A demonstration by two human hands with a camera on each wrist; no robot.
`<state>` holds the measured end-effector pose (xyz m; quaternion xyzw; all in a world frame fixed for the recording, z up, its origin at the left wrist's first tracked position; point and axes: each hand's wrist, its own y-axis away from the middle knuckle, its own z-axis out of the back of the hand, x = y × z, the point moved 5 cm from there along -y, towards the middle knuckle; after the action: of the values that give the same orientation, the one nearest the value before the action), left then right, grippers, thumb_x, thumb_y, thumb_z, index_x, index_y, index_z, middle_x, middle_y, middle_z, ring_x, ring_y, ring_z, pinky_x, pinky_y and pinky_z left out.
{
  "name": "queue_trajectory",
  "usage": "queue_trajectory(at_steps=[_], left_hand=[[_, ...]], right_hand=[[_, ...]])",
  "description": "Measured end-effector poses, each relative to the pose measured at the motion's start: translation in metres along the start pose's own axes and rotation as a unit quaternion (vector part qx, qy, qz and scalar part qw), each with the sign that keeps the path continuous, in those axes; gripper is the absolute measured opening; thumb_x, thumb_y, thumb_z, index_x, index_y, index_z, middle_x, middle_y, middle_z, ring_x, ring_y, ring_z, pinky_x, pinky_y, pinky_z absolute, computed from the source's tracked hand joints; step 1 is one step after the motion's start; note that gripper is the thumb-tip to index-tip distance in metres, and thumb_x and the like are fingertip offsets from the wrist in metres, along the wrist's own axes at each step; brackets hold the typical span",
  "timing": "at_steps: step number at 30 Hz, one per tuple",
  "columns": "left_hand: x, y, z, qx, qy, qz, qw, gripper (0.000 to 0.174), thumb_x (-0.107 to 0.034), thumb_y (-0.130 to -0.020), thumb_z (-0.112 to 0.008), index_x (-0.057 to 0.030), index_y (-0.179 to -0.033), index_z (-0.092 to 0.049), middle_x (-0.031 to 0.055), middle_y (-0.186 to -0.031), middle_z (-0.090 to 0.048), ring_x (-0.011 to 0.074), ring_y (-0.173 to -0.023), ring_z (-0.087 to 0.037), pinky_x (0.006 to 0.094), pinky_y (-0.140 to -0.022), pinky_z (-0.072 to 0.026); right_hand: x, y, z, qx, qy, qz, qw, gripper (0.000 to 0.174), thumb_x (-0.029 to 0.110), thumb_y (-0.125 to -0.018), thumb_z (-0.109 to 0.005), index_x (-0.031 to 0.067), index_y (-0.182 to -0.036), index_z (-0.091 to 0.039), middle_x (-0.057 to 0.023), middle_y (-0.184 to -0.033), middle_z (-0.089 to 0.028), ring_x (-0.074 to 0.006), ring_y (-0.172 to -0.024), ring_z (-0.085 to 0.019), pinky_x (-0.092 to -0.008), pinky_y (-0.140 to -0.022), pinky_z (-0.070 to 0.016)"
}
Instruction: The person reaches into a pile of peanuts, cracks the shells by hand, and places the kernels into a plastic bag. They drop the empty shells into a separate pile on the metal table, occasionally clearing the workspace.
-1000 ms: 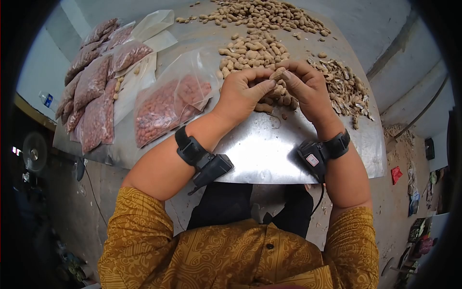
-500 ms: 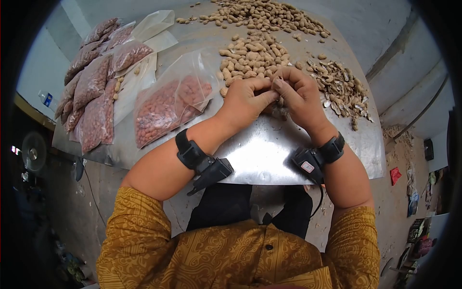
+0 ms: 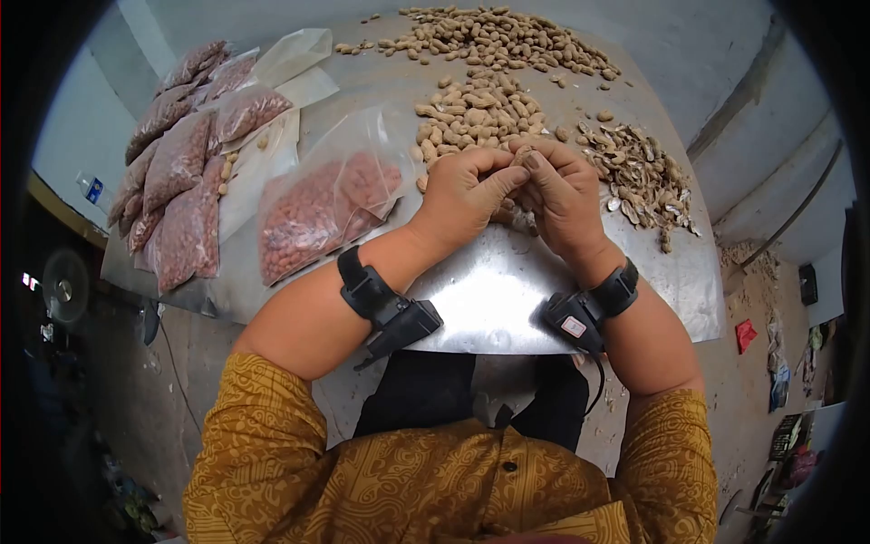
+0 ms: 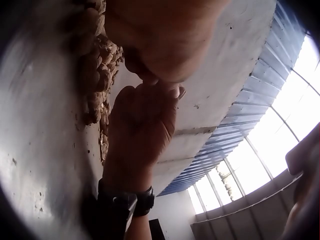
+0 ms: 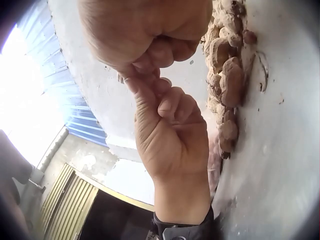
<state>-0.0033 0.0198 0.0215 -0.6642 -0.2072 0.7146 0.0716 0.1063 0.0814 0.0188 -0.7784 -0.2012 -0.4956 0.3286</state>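
Observation:
In the head view, my left hand (image 3: 462,190) and right hand (image 3: 569,195) meet fingertip to fingertip over the near end of a pile of unshelled peanuts (image 3: 480,113). A peanut (image 3: 523,156) shows between the fingertips, pinched by thumb and fingers from both sides. Most of it is covered by the fingers. The right wrist view has the left hand (image 5: 172,135) with its thumb raised against the right hand's (image 5: 145,30) curled fingers. Peanuts (image 5: 227,80) lie on the metal tabletop close by the hands.
Broken shells (image 3: 643,172) are heaped right of the hands. On the left stands an open clear bag of red peanut kernels (image 3: 317,213), with several filled bags (image 3: 181,163) stacked beyond it. More unshelled peanuts (image 3: 507,36) spread across the far side of the metal table (image 3: 489,299).
Both hands stay together, working the fingertips; the right hand has tilted and dropped slightly toward the body. The peanut, hidden by fingers half a second ago, shows again.

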Motion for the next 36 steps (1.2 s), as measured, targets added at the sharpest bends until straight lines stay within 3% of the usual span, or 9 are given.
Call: queue_trajectory(at_steps=[8,14,23,29,32,36], left_hand=[[0.002,0.001,-0.005,-0.007,0.073,0.018,0.997,0.020,-0.017,-0.090,-0.056,0.0006,-0.084,-0.063,0.0010,-0.072,-0.059,0.0032,-0.055,-0.046,0.0158,-0.048,-0.0345],[0.010,0.002,-0.008,-0.012,0.177,0.090,0.980,0.023,-0.018,-0.092,-0.054,0.0021,-0.083,-0.062,0.0037,-0.071,-0.059,0.0049,-0.054,-0.046,0.0161,-0.047,-0.0346],[0.020,-0.002,-0.005,-0.033,0.210,0.114,0.971,0.026,-0.022,-0.094,-0.051,0.0030,-0.090,-0.060,0.0073,-0.071,-0.060,0.0072,-0.053,-0.048,0.0168,-0.045,-0.0333],[0.020,-0.003,-0.005,-0.023,0.243,0.101,0.964,0.026,-0.023,-0.094,-0.051,0.0020,-0.094,-0.059,0.0055,-0.071,-0.060,0.0078,-0.054,-0.052,0.0169,-0.046,-0.0378],[0.014,-0.002,-0.006,-0.022,0.194,0.097,0.976,0.024,-0.021,-0.093,-0.052,0.0022,-0.094,-0.059,0.0044,-0.073,-0.060,0.0071,-0.057,-0.054,0.0163,-0.049,-0.0403],[0.007,-0.001,-0.004,-0.019,0.107,0.054,0.993,0.020,-0.014,-0.092,-0.054,0.0030,-0.099,-0.060,0.0038,-0.077,-0.061,0.0054,-0.060,-0.055,0.0160,-0.052,-0.0422]], right_hand=[[-0.001,0.002,-0.008,-0.023,-0.074,-0.011,0.997,0.016,0.016,-0.093,-0.052,0.0007,-0.093,-0.059,0.0032,-0.065,-0.050,-0.0022,-0.053,-0.041,-0.0156,-0.047,-0.0342],[-0.008,-0.001,-0.007,-0.047,-0.105,-0.015,0.993,0.015,0.014,-0.093,-0.051,0.0014,-0.089,-0.057,0.0046,-0.060,-0.045,-0.0015,-0.049,-0.036,-0.0156,-0.043,-0.0308],[-0.016,0.000,-0.005,-0.054,-0.175,-0.038,0.982,0.021,0.012,-0.094,-0.047,-0.0030,-0.106,-0.056,0.0016,-0.067,-0.047,-0.0032,-0.051,-0.036,-0.0161,-0.044,-0.0320],[-0.008,0.000,-0.015,-0.052,-0.236,-0.072,0.968,0.025,0.012,-0.096,-0.040,-0.0009,-0.114,-0.051,-0.0007,-0.064,-0.042,-0.0092,-0.051,-0.037,-0.0232,-0.051,-0.0403],[-0.014,-0.003,-0.010,-0.014,-0.246,-0.101,0.964,0.024,0.016,-0.095,-0.038,0.0017,-0.109,-0.051,-0.0024,-0.065,-0.043,-0.0103,-0.051,-0.038,-0.0256,-0.054,-0.0429],[-0.022,-0.001,-0.006,-0.013,-0.253,-0.137,0.958,0.024,0.022,-0.093,-0.038,0.0023,-0.091,-0.052,-0.0045,-0.062,-0.045,-0.0128,-0.051,-0.041,-0.0249,-0.053,-0.0402]])
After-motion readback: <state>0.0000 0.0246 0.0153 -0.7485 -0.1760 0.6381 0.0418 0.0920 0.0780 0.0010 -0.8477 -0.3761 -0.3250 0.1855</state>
